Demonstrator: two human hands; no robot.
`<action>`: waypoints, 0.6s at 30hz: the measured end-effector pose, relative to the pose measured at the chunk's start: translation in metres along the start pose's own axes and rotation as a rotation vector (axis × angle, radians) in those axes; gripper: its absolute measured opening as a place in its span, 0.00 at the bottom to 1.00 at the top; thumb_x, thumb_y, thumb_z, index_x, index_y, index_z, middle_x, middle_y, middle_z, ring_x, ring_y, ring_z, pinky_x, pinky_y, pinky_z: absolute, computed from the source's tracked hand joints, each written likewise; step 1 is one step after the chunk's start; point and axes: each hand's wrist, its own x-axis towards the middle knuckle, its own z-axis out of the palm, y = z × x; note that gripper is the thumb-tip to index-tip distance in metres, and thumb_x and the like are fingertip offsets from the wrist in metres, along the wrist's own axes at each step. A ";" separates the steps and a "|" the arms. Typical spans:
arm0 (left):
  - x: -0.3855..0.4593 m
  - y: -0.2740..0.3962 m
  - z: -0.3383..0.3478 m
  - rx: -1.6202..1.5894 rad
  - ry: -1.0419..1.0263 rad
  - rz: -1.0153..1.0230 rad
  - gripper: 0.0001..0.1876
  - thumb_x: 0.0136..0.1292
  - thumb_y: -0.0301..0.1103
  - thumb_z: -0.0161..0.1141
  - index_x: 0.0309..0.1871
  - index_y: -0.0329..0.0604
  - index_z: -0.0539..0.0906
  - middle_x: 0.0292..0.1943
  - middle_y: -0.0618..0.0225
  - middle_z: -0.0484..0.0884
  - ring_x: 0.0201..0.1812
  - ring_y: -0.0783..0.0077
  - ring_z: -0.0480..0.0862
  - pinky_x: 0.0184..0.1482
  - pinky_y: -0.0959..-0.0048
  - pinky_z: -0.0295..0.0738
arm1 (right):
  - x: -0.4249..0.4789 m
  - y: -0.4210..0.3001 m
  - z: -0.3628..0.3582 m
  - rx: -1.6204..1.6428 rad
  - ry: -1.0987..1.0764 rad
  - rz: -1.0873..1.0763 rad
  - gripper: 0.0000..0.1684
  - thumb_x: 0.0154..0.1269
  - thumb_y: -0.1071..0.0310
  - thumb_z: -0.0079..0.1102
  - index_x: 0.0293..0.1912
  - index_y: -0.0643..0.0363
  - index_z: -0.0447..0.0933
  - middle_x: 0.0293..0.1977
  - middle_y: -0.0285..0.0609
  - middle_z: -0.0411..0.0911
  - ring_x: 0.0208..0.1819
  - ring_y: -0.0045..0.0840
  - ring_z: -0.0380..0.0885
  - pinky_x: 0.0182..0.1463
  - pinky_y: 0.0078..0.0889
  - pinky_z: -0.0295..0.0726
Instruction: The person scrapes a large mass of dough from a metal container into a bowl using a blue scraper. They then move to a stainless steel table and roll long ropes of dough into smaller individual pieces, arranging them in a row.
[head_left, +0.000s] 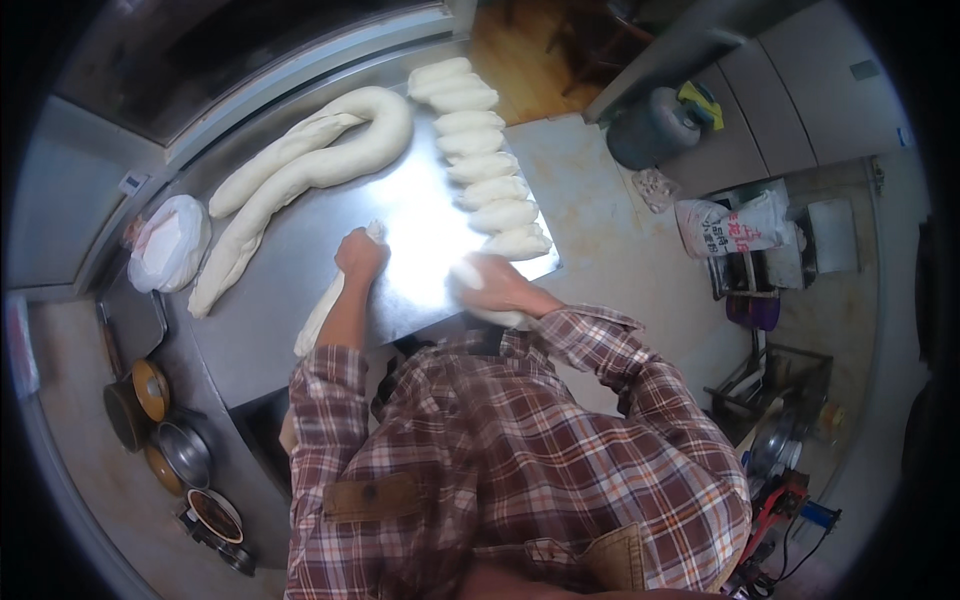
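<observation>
My left hand (361, 255) is closed around a long strip of dough (321, 315), whose tip shows above the fist and whose lower part runs under my forearm. My right hand (491, 283), blurred, grips a separate piece of dough (501, 316) near the front edge of the steel table (285, 360). Beyond my right hand, a row of several oblong dough pieces (501, 215) lines the table's right side. A thick dough rope (330, 165), bent back on itself, lies across the upper left of the table.
A clear plastic bag with white contents (171, 244) sits at the table's left. Metal bowls (184, 454) and pans stand at the lower left. Over the floor to the right are a gas cylinder (651, 129) and a printed flour sack (731, 225). A wall ledge borders the table's back.
</observation>
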 end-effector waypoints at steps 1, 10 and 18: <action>-0.005 0.002 0.000 0.026 0.018 0.012 0.17 0.50 0.41 0.62 0.41 0.41 0.83 0.41 0.51 0.85 0.46 0.50 0.84 0.50 0.57 0.77 | -0.011 0.015 -0.006 -0.057 0.063 0.025 0.15 0.58 0.61 0.58 0.39 0.61 0.71 0.32 0.54 0.76 0.37 0.48 0.76 0.41 0.45 0.72; -0.015 0.003 0.006 0.096 0.090 0.097 0.17 0.46 0.42 0.63 0.37 0.40 0.83 0.37 0.51 0.85 0.42 0.48 0.84 0.47 0.56 0.77 | -0.043 0.083 -0.007 -0.598 0.297 -0.350 0.13 0.59 0.65 0.61 0.45 0.54 0.75 0.52 0.48 0.71 0.58 0.46 0.67 0.60 0.53 0.65; -0.019 0.002 0.008 0.124 0.134 0.092 0.18 0.44 0.43 0.65 0.37 0.42 0.82 0.36 0.52 0.85 0.40 0.48 0.84 0.45 0.56 0.78 | -0.040 0.096 -0.019 -0.650 0.110 -0.369 0.20 0.65 0.60 0.57 0.55 0.54 0.73 0.64 0.41 0.64 0.72 0.42 0.52 0.72 0.66 0.44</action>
